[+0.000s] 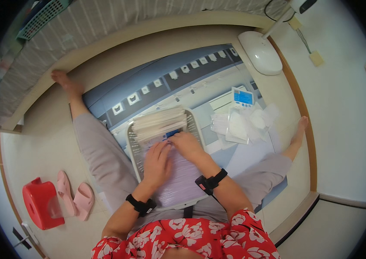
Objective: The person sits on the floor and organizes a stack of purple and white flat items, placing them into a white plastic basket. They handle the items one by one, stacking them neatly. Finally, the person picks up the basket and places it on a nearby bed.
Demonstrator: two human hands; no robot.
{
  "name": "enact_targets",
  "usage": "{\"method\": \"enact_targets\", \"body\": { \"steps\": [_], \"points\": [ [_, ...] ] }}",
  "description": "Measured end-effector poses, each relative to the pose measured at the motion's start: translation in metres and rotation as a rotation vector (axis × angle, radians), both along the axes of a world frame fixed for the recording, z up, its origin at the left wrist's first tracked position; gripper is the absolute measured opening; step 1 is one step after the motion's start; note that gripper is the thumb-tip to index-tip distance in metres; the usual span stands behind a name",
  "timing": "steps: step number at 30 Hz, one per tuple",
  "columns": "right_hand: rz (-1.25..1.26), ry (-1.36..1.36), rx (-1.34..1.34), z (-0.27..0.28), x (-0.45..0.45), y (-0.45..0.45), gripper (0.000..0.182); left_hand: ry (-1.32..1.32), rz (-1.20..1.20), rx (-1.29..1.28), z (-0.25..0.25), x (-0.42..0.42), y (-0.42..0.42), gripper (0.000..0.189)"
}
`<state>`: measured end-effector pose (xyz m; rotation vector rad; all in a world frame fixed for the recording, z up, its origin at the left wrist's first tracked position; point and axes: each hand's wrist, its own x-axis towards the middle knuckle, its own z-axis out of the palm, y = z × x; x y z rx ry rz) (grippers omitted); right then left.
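A plastic basket (199, 128) stands between my legs, packed with rows of thin packets. The packets at the far end (158, 121) are cream-coloured; those nearer me (183, 178) look lilac and shiny. Over the place where the two groups meet, my left hand (157, 163) lies with its fingertips on the packets, slightly blurred. My right hand (186, 145) has its fingers at the top edge of a packet with a blue label (172, 132), close to my left fingertips. Whether either hand grips a packet cannot be made out.
Right of the basket, clear plastic packets (239, 126) and a blue-and-white card (243, 97) lie on a printed sheet (183, 81). A white lamp base (260, 53) stands behind. At left are a red stool (40, 204) and pink slippers (84, 200).
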<state>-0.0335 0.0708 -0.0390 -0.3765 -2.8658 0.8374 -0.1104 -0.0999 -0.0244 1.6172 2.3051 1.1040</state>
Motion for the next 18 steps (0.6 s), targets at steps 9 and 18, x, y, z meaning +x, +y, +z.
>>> {"method": "enact_targets", "body": {
  "steps": [9, 18],
  "points": [
    [-0.466, 0.135, -0.127, 0.039, 0.089, 0.068, 0.032, 0.024, -0.001, -0.113, 0.003, 0.0, 0.025, 0.047],
    [-0.518, -0.066, 0.182, -0.051, 0.115, 0.101, 0.065, 0.079, 0.004, -0.12, -0.005, 0.0, 0.045, 0.041]
  ]
}}
